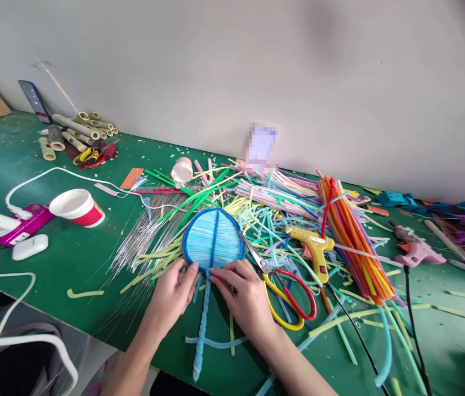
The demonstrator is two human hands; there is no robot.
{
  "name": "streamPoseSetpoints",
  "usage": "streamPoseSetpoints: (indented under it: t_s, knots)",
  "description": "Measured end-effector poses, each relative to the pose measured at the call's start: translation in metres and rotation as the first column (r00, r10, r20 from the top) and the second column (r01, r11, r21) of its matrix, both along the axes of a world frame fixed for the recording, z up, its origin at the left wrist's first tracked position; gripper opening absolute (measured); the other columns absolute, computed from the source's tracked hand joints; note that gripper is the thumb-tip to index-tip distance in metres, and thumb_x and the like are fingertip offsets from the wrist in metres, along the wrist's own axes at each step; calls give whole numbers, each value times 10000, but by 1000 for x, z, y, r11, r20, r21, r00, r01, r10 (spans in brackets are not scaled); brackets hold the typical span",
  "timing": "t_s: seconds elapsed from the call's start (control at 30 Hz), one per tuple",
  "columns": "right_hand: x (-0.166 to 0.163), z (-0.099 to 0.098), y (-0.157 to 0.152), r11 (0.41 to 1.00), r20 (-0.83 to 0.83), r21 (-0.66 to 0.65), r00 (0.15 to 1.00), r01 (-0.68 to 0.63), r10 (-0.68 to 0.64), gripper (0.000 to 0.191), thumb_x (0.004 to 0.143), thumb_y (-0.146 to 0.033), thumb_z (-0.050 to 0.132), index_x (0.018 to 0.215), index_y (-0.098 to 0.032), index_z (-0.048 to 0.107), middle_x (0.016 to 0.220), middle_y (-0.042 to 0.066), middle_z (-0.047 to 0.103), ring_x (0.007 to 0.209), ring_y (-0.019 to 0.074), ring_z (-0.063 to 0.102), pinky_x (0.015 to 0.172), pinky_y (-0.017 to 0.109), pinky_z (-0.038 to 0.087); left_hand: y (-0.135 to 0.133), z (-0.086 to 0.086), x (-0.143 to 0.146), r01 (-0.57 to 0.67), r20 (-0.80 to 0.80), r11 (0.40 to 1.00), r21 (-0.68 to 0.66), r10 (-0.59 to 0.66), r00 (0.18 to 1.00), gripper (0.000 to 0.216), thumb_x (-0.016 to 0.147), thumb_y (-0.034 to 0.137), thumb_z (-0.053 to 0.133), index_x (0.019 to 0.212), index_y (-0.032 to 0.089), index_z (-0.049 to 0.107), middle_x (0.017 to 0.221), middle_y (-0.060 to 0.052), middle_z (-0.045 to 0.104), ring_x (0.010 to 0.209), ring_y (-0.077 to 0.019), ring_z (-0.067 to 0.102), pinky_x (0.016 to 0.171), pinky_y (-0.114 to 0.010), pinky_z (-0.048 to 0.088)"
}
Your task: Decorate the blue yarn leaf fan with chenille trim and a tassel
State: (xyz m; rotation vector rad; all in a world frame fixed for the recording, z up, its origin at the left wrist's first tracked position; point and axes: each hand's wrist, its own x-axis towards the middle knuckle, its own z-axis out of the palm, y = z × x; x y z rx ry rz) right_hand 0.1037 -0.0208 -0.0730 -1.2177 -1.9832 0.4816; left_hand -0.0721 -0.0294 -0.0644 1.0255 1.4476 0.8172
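A round blue fan (203,242) made of pipe cleaners, with a dark blue rim and centre rib, is held above the green table. Its twisted light blue handle (201,335) hangs down toward me. My left hand (176,291) pinches the rim at the lower left, thumb on top. With thumb and fingertips together, my right hand (242,291) grips the top of the handle where it joins the rim. Scissors (271,267) with red and yellow handles lie just right of the fan, blades partly open. A yellow glue gun (313,247) rests beyond them.
Loose pipe cleaners (265,203) and metal wires (139,247) spread over the green table (71,269). A bundle of orange pipe cleaners (354,242) and a pink glue gun (416,247) lie right. A paper cup (77,208), magenta power strip (20,225) and bamboo pieces (83,132) are left.
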Motion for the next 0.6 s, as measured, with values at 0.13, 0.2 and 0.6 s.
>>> streamPoseSetpoints:
  t_s: [0.13,0.2,0.6]
  knots:
    - [-2,0,0,1000,21,-2,1000,4,-4,179,947,-215,625,1034,-220,782,841,65,667,798,211,566,708,333,512,3,1,0,-13,23,1000,-27,13,1000,428,883,631,543,799,216,483,473,113,358,348,-70,327,332,-163,238]
    - [-1,2,-2,1000,-16,-3,1000,8,-8,181,945,-220,629,1052,-218,775,856,65,667,810,210,574,726,333,509,4,0,1,-14,25,1000,-6,14,1000,411,881,613,562,824,210,507,493,110,370,349,-69,338,335,-169,248]
    - [14,31,-23,772,-535,-634,741,-35,-406,478,855,-617,643,747,-152,660,594,-26,504,529,96,403,485,230,303,-10,30,16,-227,120,964,141,211,970,437,813,610,657,781,187,555,579,40,544,419,-81,451,351,-162,297]
